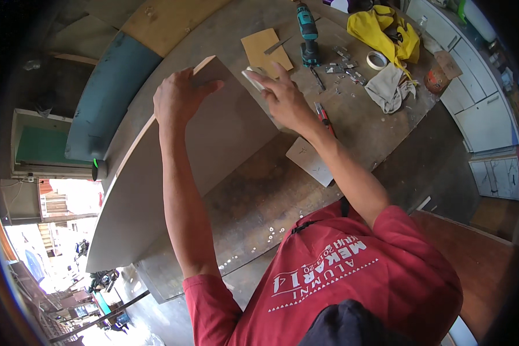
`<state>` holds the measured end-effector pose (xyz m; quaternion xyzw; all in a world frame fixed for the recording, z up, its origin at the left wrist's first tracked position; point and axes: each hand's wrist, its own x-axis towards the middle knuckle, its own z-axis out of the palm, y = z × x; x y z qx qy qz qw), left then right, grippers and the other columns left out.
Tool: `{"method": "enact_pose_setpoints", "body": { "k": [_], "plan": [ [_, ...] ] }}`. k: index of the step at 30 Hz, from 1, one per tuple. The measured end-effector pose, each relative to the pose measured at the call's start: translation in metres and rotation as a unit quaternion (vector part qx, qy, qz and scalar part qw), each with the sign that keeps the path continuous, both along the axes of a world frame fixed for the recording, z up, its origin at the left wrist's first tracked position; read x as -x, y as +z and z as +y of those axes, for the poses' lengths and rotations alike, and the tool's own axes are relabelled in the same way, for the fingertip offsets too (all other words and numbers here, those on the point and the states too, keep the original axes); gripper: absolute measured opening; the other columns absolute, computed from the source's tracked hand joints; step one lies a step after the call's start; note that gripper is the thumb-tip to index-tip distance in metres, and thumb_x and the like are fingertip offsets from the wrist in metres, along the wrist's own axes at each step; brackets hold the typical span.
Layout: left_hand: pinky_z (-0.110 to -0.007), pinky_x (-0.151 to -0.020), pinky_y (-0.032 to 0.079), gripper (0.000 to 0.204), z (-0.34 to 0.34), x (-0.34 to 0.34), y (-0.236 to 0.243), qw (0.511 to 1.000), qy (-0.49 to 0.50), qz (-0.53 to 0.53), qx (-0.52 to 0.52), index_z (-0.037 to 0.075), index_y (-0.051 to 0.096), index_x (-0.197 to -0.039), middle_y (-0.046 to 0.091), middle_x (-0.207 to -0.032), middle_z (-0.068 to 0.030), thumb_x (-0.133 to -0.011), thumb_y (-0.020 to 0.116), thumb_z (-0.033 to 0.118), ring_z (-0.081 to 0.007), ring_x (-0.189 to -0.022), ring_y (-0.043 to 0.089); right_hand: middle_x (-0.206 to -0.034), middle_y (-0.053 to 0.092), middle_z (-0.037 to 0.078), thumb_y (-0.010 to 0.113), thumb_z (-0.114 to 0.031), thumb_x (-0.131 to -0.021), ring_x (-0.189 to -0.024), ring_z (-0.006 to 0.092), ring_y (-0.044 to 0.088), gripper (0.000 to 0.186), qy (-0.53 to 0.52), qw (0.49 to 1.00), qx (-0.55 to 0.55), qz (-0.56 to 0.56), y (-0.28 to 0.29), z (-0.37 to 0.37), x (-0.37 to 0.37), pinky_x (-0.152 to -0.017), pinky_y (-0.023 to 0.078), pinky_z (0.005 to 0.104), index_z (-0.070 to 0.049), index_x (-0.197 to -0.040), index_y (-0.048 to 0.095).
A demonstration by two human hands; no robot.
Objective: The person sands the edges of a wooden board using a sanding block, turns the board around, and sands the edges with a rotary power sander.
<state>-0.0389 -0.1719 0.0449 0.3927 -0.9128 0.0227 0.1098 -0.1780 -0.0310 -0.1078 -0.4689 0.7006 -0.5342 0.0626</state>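
Note:
My left hand [179, 95] is wrapped over the top edge of a grey board [225, 138] that stands on its long edge on the worn workbench [242, 213]. Just right of the board's far upper corner, my right hand [285, 101] grips a small flat cream-white piece [252, 75], whose exact kind I cannot make out. Below that hand lie a red utility knife [324, 115] and a light square piece [308, 158] with small marks on it.
At the bench's back are a yellow board [265, 49], teal drill [308, 40], small metal hardware [346, 72], tape roll [376, 60], yellow cloth [380, 32], grey gloves [386, 89] and container [433, 81]. Blue panel [104, 92] stands left; white cabinets [481, 121] stand right.

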Motion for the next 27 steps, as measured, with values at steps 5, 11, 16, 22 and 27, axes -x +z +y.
{"method": "enact_pose_setpoints", "body": {
  "k": [5,11,16,22,27],
  "plan": [
    [-0.044,-0.072,0.057,0.060,-0.001,-0.001,-0.002,1.000,-0.020,0.006,0.006,0.009,0.078,-0.097,0.073,-0.076,-0.0127,-0.068,0.084,0.061,-0.0324,-0.078,0.074,-0.158,0.034,0.025,0.056,-0.012,-0.100,-0.133,0.0491,0.050,0.049,0.030,0.999,0.000,0.019,0.002,-0.007,-0.008,-0.105,0.048,0.0529,-0.037,-0.143,0.060],
    [-0.045,-0.072,0.057,0.059,0.000,-0.005,-0.003,1.000,-0.008,0.014,0.002,0.009,0.078,-0.098,0.073,-0.076,-0.0123,-0.069,0.085,0.060,-0.0320,-0.078,0.074,-0.156,0.036,0.028,0.055,-0.011,-0.103,-0.131,0.0422,0.055,0.045,0.067,0.997,-0.031,-0.020,-0.007,0.005,-0.011,-0.105,0.050,0.0454,-0.030,-0.144,0.060],
    [-0.044,-0.072,0.057,0.059,0.001,-0.004,-0.005,1.000,-0.009,0.020,0.005,0.009,0.078,-0.098,0.074,-0.077,-0.0122,-0.069,0.085,0.059,-0.0315,-0.078,0.074,-0.148,0.046,0.026,0.053,-0.009,-0.104,-0.129,0.0390,0.057,0.040,0.076,0.994,-0.025,-0.079,-0.015,0.004,-0.007,-0.104,0.051,0.0433,-0.024,-0.139,0.064],
    [-0.044,-0.073,0.057,0.061,0.001,-0.004,-0.003,1.000,-0.010,0.024,-0.002,0.009,0.078,-0.098,0.074,-0.078,-0.0111,-0.068,0.085,0.061,-0.0307,-0.080,0.073,-0.132,0.057,0.015,0.055,-0.007,-0.103,-0.113,0.0297,0.063,0.036,0.141,0.976,0.044,-0.158,-0.032,0.004,-0.003,-0.098,0.050,0.0346,-0.013,-0.137,0.065],
    [-0.044,-0.074,0.057,0.061,0.000,-0.005,-0.006,1.000,0.004,0.024,-0.009,0.010,0.078,-0.099,0.074,-0.079,-0.0105,-0.067,0.085,0.062,-0.0300,-0.081,0.074,-0.113,0.064,0.012,0.054,-0.005,-0.102,-0.106,0.0268,0.063,0.037,0.106,0.986,-0.057,-0.118,-0.038,0.018,-0.009,-0.093,0.049,0.0342,-0.016,-0.136,0.065]
  ]
}}
